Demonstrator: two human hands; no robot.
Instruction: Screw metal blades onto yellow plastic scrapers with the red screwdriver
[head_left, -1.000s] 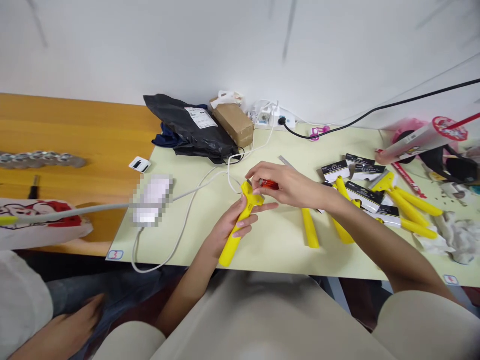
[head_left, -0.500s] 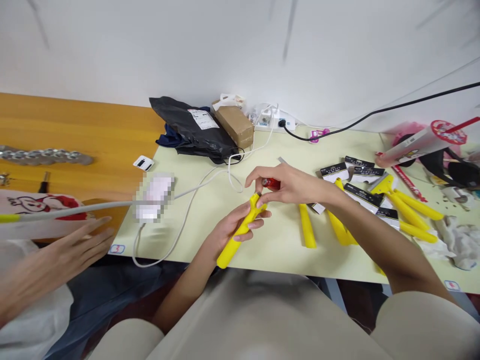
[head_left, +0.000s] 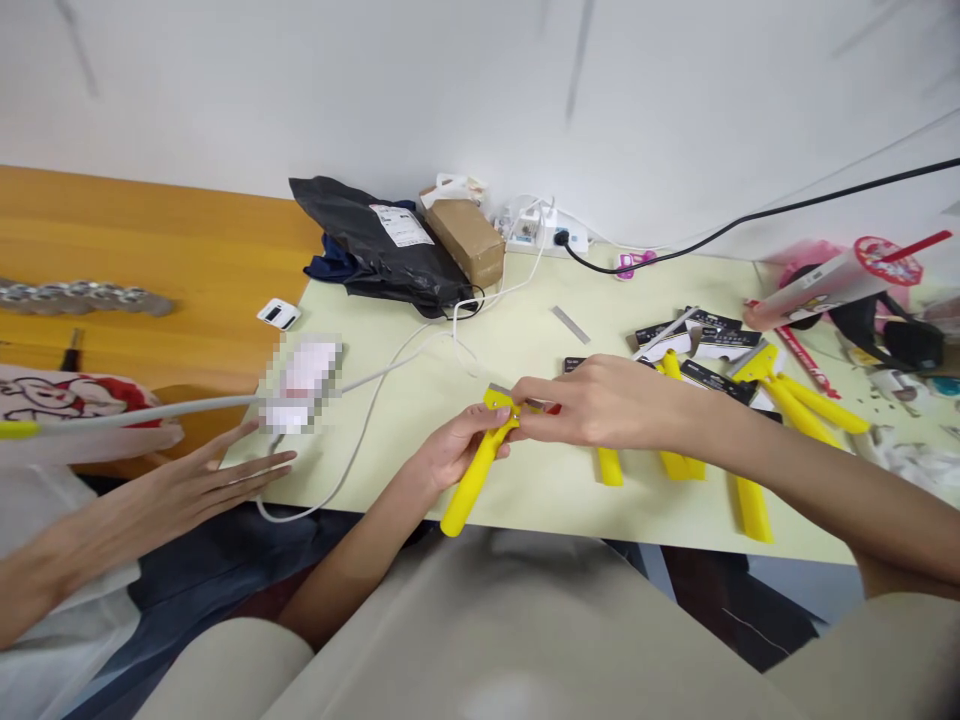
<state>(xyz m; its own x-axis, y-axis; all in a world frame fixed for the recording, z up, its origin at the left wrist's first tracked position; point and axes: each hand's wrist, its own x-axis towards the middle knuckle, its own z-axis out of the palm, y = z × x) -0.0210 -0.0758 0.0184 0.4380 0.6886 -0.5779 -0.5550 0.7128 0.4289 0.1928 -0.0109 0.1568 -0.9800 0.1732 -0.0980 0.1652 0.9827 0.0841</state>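
A yellow scraper (head_left: 474, 482) slants across my left hand (head_left: 452, 447), whose fingers are wrapped round the upper handle near the head. Its head faces up, with a grey metal edge. My right hand (head_left: 581, 400) is closed at the right side of the scraper head. A red and metal tool (head_left: 535, 405), seemingly a screwdriver, shows between its fingers; most of it is hidden. Past the hands lies a flat metal blade (head_left: 571, 325) on the table. Yellow scraper handles (head_left: 610, 467) lie under and beside my right forearm.
Black-and-white cards (head_left: 720, 385) and a yellow scraper (head_left: 759, 365) lie to the right, near a tilted drink cup (head_left: 829, 285). A black parcel bag (head_left: 375, 250), brown box (head_left: 469, 240) and white cable (head_left: 367, 430) are behind and left. A co-worker's hand (head_left: 217, 480) reaches in from the left.
My right hand has turned and come down against the scraper head, with the red tool now mostly covered. The scraper head has come into view. The co-worker's hand has moved right.
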